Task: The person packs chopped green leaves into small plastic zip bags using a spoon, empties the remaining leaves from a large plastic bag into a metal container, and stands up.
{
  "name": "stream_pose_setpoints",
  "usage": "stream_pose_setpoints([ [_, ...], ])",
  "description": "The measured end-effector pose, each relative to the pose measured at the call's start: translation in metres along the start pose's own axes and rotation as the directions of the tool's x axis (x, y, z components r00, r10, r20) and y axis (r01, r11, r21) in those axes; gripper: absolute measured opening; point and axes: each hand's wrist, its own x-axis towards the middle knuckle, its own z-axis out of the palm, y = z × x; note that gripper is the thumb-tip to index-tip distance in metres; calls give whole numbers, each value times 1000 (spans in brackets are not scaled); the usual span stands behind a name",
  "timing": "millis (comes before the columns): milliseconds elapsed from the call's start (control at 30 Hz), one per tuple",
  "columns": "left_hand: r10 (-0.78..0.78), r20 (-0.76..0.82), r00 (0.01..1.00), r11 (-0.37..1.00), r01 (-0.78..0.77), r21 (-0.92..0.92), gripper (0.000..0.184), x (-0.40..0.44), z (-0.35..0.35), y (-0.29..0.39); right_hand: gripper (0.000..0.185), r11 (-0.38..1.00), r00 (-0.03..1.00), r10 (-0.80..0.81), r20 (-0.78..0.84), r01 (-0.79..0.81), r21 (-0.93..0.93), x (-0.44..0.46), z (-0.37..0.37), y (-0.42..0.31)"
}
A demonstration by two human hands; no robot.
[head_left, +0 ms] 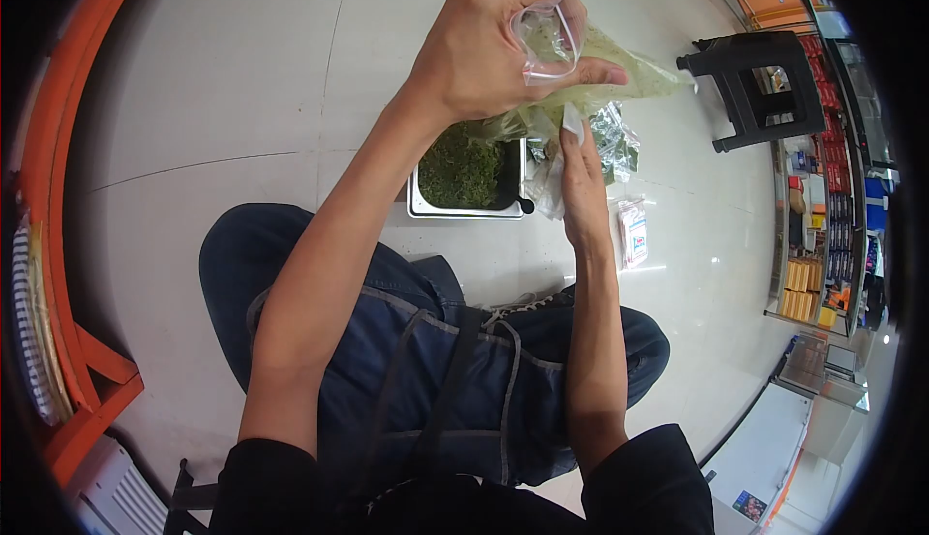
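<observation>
My left hand (489,46) is curled around the mouth of a clear zip bag (634,71), whose sides look yellow-green and flecked with bits. The bag's round opening faces me, and its body stretches to the right. Just below it, my right hand (584,187) points upward with its fingers at the bag's underside. A crumpled white piece (550,187), perhaps tissue, is in this hand, and part of it shows at the fingertips. Under my left wrist stands a metal tray (464,214) holding dark green, finely chopped leaves (460,172).
Crumpled clear plastic bags (617,143) lie behind my right hand. A flat printed packet (633,233) rests on the tiled floor. To the right stands a black stool (760,90), with stocked shelves (818,206) beyond. An orange rack (82,148) runs along the left. My bent knees are below the tray.
</observation>
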Motion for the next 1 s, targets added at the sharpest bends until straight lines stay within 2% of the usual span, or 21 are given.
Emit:
stream_pose_setpoints([
  [33, 5, -15, 1000, 1000, -5, 3, 28, -1, 1, -1, 44, 991, 997, -73, -17, 71, -112, -1, 2, -2],
  [100, 10, -28, 1000, 1000, -10, 5, 28, -1, 2, 0, 39, 988, 997, -67, -31, 62, -143, 1, -2, 1],
  [167, -101, 26, 995, 994, 99, 54, 28, -1, -1, 4, 34, 984, 997, -58, -43, 50, -173, 2, -5, 5],
  [267, -37, -1, 999, 999, 37, 39, 29, -3, 0, 0, 32, 972, 992, -116, -41, 104, -212, 3, -9, 12],
  [367, -29, -5, 1000, 998, 29, 60, 29, -2, 1, 0, 35, 987, 995, -96, -30, 91, -130, 5, -9, 22],
  [467, -47, 17, 999, 997, 46, 64, 29, -2, 1, 0, 29, 998, 996, -52, -78, 51, -20, 4, -3, 21],
  [533, -48, 27, 998, 996, 46, 72, 29, -2, 1, 0, 28, 985, 991, 94, -97, -78, 156, 1, 1, 11],
  [567, -48, 39, 998, 996, 45, 79, 29, -2, 1, 0, 28, 985, 991, 94, -96, -79, 156, 0, 1, 5],
  [633, -46, 24, 999, 998, 45, 54, 29, -3, 2, -2, 34, 988, 984, 151, -97, -152, -6, -2, 0, -4],
  [667, -44, 10, 999, 999, 44, 27, 29, -3, 3, -2, 34, 988, 984, 152, -98, -153, -5, -1, -3, -1],
  [733, -50, 18, 999, 998, 50, 32, 29, -3, 2, -2, 51, 989, 989, 148, -22, -147, 7, 1, -7, 0],
  [767, -56, 25, 998, 998, 55, 39, 28, -3, 2, -2, 51, 989, 989, 148, -22, -147, 8, 1, -6, 2],
  [833, -67, 32, 997, 997, 66, 39, 28, -3, 2, -1, 59, 991, 992, -34, -119, 18, -130, -2, 7, -11],
  [1000, -91, 52, 994, 995, 88, 51, 28, -4, 3, 3, 53, 987, 998, -59, -29, 54, -152, -3, 9, -17],
])
